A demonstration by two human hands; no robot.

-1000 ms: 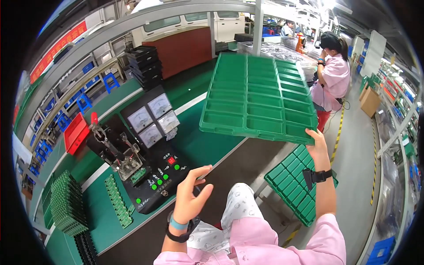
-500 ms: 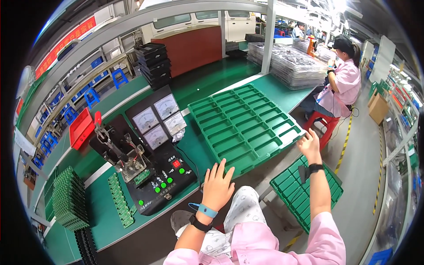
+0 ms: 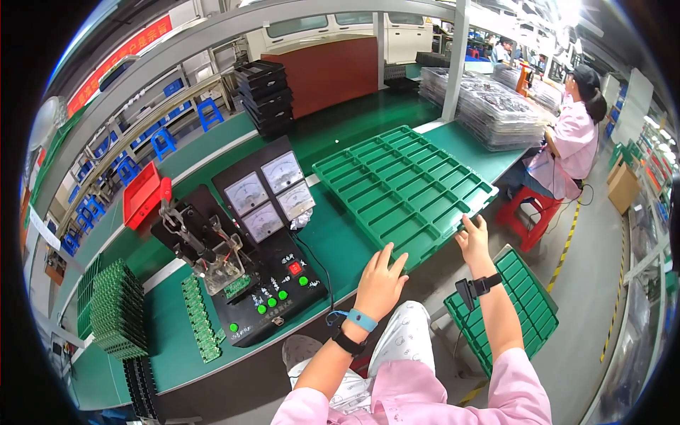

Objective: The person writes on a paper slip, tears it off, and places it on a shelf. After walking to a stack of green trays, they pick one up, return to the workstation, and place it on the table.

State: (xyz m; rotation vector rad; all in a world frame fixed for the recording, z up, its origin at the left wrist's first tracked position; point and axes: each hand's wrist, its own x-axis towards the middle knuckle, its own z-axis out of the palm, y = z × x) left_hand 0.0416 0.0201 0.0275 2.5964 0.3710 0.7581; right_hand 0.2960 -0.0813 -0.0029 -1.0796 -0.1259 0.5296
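A large green compartment tray (image 3: 398,185) lies on the bench, its near corner reaching past the front edge. My left hand (image 3: 380,285) is at that near corner, fingers spread and stretched out, the fingertips at the rim. By the tray's right front edge is my right hand (image 3: 473,242), its fingers raised and apart. Neither hand is closed round the tray; whether the fingertips touch it is hard to tell. A second green tray (image 3: 506,308) sits lower down, under my right forearm.
Left of the tray stands a black test fixture (image 3: 273,301) with meters and green buttons. Green circuit boards (image 3: 200,319) lie in a row beside a tall board stack (image 3: 117,308). Clear plastic trays (image 3: 496,117) are piled at the far right, near a seated co-worker (image 3: 570,142).
The view has shifted, so the bench appears farther right. My right hand has moved from the tray's right corner nearer along its front edge, and the hands are closer together.
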